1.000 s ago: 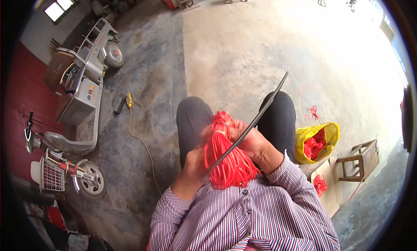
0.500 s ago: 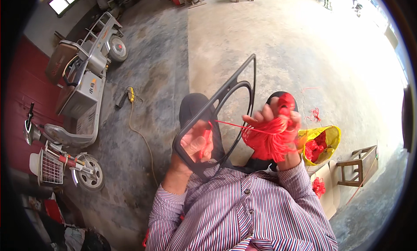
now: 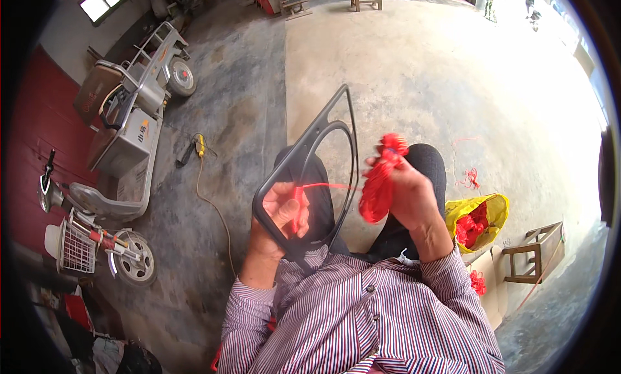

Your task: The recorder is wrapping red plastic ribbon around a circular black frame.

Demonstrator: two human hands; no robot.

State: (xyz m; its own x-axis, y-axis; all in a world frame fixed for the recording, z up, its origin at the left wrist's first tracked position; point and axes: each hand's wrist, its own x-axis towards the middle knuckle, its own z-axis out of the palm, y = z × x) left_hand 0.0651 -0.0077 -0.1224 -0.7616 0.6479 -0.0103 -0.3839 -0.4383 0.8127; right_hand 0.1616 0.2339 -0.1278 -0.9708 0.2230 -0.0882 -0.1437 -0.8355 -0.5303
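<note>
My left hand (image 3: 281, 209) is closed round a slim red piece (image 3: 297, 209) with its thumb laid across it. From there a red strand (image 3: 326, 185) stretches toward a thick bundle of red string (image 3: 377, 189). My right hand (image 3: 417, 198) grips that bundle from its right side, and a small blue spot shows near its top. A black frame (image 3: 313, 129) with a large round opening stands tilted over my lap, overlapping my left hand, which looks hazy through it. Whether that hand also touches the frame I cannot tell.
To the right, a yellow bag (image 3: 498, 209) holds more red string, near a small wooden stool (image 3: 535, 254). Red loops (image 3: 471, 178) lie on the floor. At left are a grey cargo tricycle (image 3: 139, 131) and a yellow socket on a cord (image 3: 200, 145).
The string bundle is turned and gathered narrower, its strands no longer fanned out. My right hand has shifted a little left. The black frame has moved slightly left.
</note>
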